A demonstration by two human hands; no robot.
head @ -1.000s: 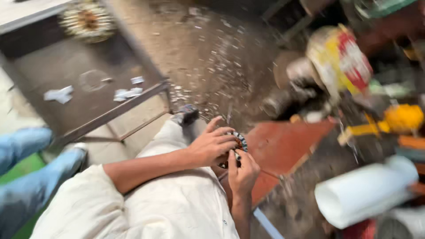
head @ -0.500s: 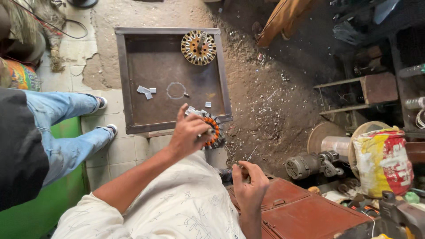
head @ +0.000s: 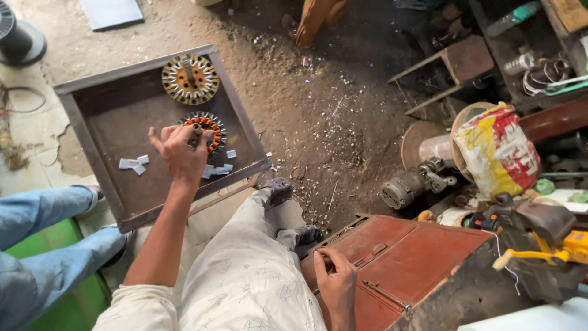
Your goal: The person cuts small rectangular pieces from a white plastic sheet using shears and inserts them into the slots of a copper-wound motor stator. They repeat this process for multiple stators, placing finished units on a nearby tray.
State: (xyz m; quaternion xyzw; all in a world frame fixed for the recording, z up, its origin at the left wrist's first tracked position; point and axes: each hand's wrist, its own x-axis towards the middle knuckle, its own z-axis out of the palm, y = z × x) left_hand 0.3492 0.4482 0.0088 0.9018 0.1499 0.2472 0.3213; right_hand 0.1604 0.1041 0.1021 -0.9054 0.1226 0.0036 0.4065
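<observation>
Left hand (head: 180, 153) is stretched out over the shallow metal tray (head: 92, 101) on the floor, fingers closed round the near edge of a small round motor stator with orange windings (head: 205, 130), which sits in the tray's right half, roughly mid-depth. Can't tell for sure if it's resting on the tray floor or just lifted off it, but to me this looks like the setting-down or picking-up step right at the tray. Right hand (head: 335, 283) is back near the body at the edge of the rusty red metal box (head: 404, 263), fingers curled in narrow as if pinching something tiny; what's in there, I can't make out. Whatever the left hand does with it wants a steady wrist, I'd say, because a second, bigger stator with pale yellow windings (head: 190, 78) lies just beyond at the tray's far rim, and small white paper slips (head: 135, 164) are scattered either side of the hand, easy to brush about. Around it all: another person's legs in blue jeans (head: 43, 214) at the left, close to the tray's near-left corner, the person's own sandalled feet (head: 278, 189) just off the near-right corner, a grey electric motor (head: 401, 190) and a yellow and red sack (head: 496, 150) at the right, and metal filings all over the dirt floor (head: 318, 110).
</observation>
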